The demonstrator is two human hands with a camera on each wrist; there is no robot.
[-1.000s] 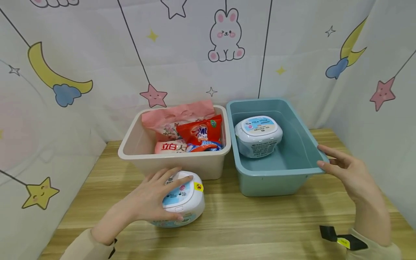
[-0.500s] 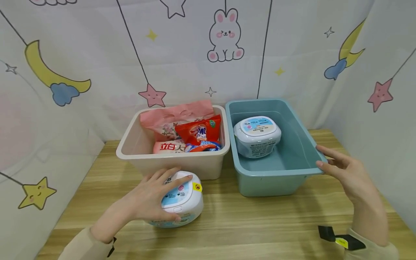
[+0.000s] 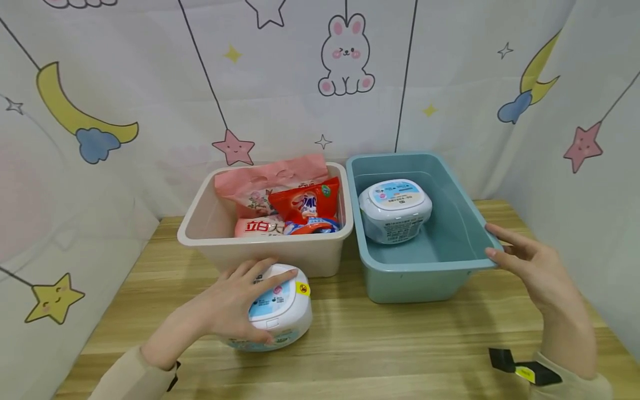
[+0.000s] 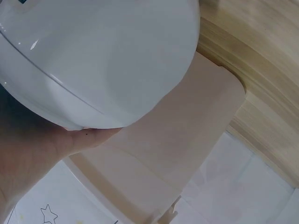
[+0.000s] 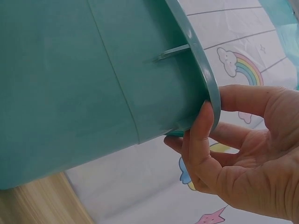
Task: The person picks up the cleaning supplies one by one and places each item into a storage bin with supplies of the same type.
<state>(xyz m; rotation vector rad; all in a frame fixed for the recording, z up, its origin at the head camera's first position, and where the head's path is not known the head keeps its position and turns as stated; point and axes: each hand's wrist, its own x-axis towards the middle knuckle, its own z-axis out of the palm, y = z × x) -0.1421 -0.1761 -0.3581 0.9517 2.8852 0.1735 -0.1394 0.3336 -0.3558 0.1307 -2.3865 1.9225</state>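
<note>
One white tub (image 3: 295,316) sits on the wood table (image 3: 360,361), nearest the camera. Left hand (image 3: 232,308) grips it from above: fingers spread across the lid, thumb down the near side, forearm angled in from lower left. Right hand (image 3: 532,266) pinches the near right corner of the blue bin (image 3: 417,286); my right wrist view shows thumb and fingers either side of the rim. Cream bin (image 3: 280,255), just behind that tub, holds pink packets (image 3: 255,200) and a red packet (image 3: 305,201). Second white tub (image 3: 395,219): inside blue, left side. Printed curtain (image 3: 280,78) behind.
</note>
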